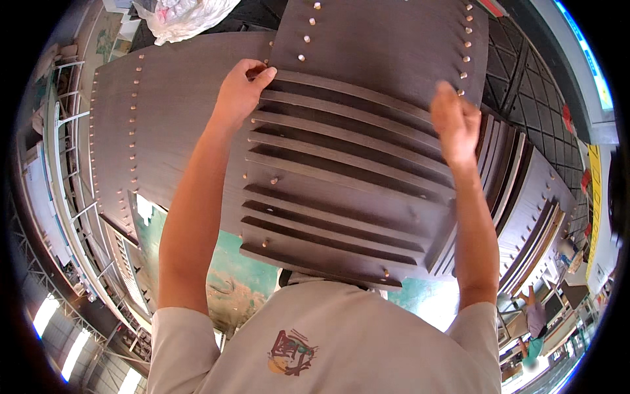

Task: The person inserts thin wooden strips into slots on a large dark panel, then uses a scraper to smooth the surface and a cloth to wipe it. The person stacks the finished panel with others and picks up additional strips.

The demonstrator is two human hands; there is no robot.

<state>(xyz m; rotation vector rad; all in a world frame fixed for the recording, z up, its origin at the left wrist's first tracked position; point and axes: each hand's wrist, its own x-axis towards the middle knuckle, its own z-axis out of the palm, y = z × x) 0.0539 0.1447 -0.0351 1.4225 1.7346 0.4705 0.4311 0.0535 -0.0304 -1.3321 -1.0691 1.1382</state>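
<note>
My left hand (244, 90) pinches the left end of the farthest dark brown slat (354, 90) between thumb and fingers. This slat is the far one of several long, narrow strips standing in rows across a dark brown panel (328, 187). At the right end of the rows is my right hand (454, 121), blurred by motion. Its fingers look curled in, and what they hold, if anything, cannot be made out. Small light pegs show on the panel, among them a peg (274, 180) between the rows.
A wide panel with pegs (177, 92) lies to the left, and another pegged panel (387, 39) lies at the far side. Stacked strips (508, 164) stand on the right. A crumpled white plastic bag (187, 16) rests at the far left. Another person (535, 322) is in the background at lower right.
</note>
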